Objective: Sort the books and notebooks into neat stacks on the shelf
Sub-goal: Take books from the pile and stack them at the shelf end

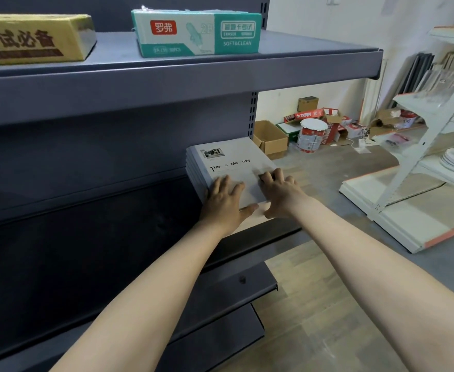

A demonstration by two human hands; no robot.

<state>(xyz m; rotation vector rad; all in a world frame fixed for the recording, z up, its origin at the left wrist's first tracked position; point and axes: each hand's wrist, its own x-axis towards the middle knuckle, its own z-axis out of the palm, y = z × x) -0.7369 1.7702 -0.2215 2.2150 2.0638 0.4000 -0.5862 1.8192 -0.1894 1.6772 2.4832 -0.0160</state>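
While both hands lie flat and open, gripping nothing, the left hand (224, 198) and right hand (280, 190) press a grey book stack (231, 167) on the shelf's (140, 210) right end, at 3 o'clock.

The place looked like a stationery shop being fitted out — dark metal gondola shelving (166, 76) carried boxed erasers (197, 33). Behind it, opened cartons (270, 138) littered the floor beside unassembled white shelving (408, 167).

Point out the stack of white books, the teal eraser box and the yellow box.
stack of white books (228, 157), head view, top cover near the title
teal eraser box (236, 33), head view, front face
yellow box (30, 41), head view, printed front face
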